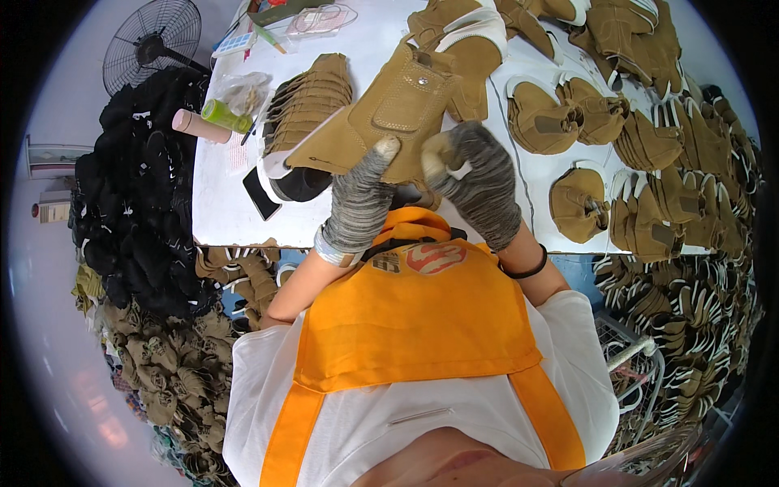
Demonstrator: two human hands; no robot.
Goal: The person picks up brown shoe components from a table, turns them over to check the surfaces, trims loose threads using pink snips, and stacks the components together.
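Observation:
Above the white table I hold a tan boot upper (365,122) that carries a stitched pocket and a small metal snap. My left hand (363,199), in a grey striped glove with bare fingertips, grips its lower edge, thumb on top. My right hand (479,183), gloved the same way, is closed beside the lower right edge, fingers curled inward. A small white bit shows at those fingers, and what they pinch is hidden. Left of the held upper lies a stack of tan uppers (312,97). Another tan upper with a white lining (475,61) lies just behind it.
Many tan uppers (580,203) stand in rows along the right of the table (223,219). At the left are a phone (261,193), a green bottle (227,116) and a pink cylinder (199,126). Black pieces (130,195) are heaped beyond the left edge, near a fan (152,49).

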